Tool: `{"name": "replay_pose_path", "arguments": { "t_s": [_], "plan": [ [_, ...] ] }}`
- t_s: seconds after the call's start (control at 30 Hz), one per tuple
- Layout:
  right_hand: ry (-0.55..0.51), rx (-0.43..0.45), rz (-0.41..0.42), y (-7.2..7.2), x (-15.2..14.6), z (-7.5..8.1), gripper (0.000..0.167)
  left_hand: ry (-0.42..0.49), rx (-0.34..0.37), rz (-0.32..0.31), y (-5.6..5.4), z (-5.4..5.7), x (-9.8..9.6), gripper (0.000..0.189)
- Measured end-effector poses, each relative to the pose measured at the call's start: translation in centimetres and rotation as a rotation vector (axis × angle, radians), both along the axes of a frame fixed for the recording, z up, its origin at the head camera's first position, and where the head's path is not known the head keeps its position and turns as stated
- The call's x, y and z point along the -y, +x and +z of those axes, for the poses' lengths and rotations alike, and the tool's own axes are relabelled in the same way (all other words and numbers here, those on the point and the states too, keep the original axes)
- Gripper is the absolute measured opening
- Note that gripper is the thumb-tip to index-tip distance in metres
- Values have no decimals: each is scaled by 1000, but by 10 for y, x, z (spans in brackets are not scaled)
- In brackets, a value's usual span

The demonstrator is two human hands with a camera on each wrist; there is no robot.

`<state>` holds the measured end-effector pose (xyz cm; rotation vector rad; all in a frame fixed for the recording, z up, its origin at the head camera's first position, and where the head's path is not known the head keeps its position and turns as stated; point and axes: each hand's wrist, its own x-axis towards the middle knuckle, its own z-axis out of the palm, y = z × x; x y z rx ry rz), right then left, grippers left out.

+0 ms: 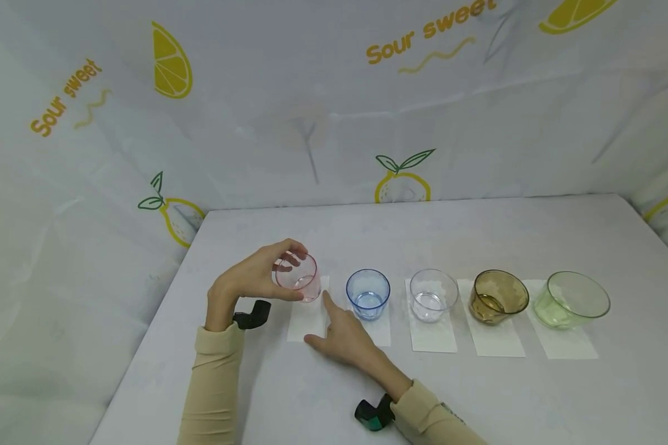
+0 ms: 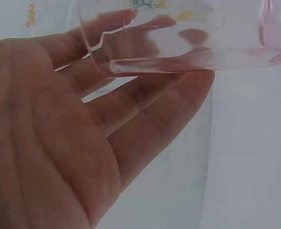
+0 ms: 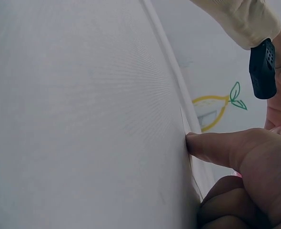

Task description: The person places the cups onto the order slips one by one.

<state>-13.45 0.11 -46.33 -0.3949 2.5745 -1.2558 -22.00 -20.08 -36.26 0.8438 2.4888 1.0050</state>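
Note:
A clear pink-tinted glass (image 1: 308, 284) is gripped by my left hand (image 1: 253, 275) on the left of the table. Seen from the left wrist, fingers wrap its outer side and a fingertip lies at the base edge of the pink glass (image 2: 235, 28), which is lifted off the table. Below it lies a white paper slip (image 1: 305, 326). My right hand (image 1: 346, 337) rests at this slip's right edge, forefinger and thumb extended, the other fingers curled. In the right wrist view the thumb of the right hand (image 3: 259, 167) touches the white surface.
To the right stand a blue glass (image 1: 368, 295), a colourless glass (image 1: 433, 296), a brown glass (image 1: 496, 298) and a pale green glass (image 1: 570, 301) in a row, each on a white slip. A lemon-printed cloth (image 1: 289, 123) hangs behind the white table (image 1: 312, 395).

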Motion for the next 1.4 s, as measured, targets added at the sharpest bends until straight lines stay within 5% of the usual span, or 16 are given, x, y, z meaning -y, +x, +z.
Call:
{"name": "replay_pose_path", "arguments": {
  "t_s": [0.43, 1.4],
  "plan": [
    [-8, 9, 1, -1, -1, 0, 95, -37, 37, -31, -1, -3, -5, 69],
    [-6, -11, -1, 0, 0, 0, 96, -184, 74, 16, 1, -8, -11, 71]
  ]
}}
